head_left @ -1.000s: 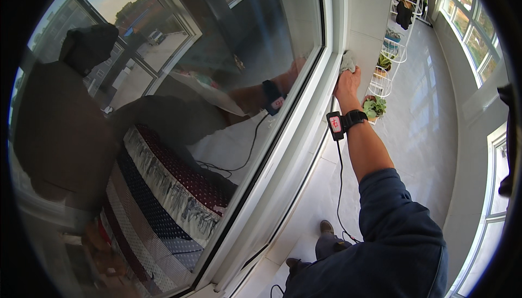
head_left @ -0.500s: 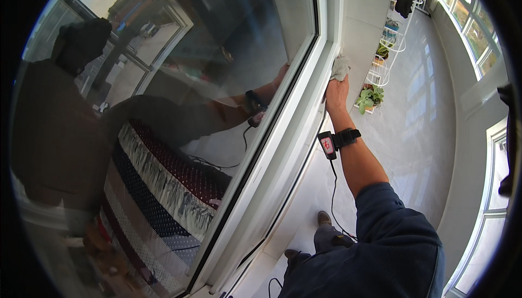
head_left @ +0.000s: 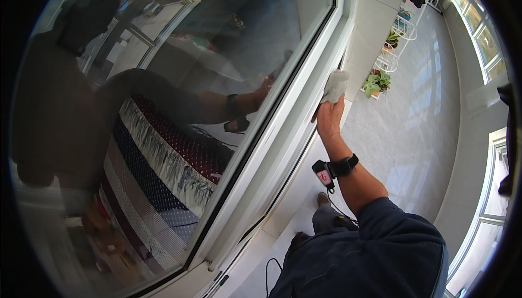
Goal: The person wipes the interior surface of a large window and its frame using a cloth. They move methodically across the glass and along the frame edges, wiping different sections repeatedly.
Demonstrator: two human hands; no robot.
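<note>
My right hand [head_left: 329, 117] reaches forward with its fingers closed on a light grey cloth [head_left: 336, 86]. The cloth presses against the white window frame [head_left: 304, 110], along its outer rail beside the tiled wall. Most of the fingertips are covered by the cloth and the frame. A black strap with a small device [head_left: 324, 175] sits around my right wrist, with a cable running down from it. To the left of the frame is a large glass pane [head_left: 255, 31], which mirrors my arm and body. My left hand does not show.
A white wire plant stand [head_left: 387, 59] with potted plants [head_left: 376, 83] stands beyond my hand, along the tiled wall [head_left: 375, 4]. Behind the glass lies striped, patterned bedding [head_left: 157, 173]. A black cable [head_left: 267, 276] lies low near my legs. More windows [head_left: 478, 26] line the right side.
My right hand has slid the cloth back toward me along the frame, and more of the cloth now shows. The whole view has shifted slightly.
</note>
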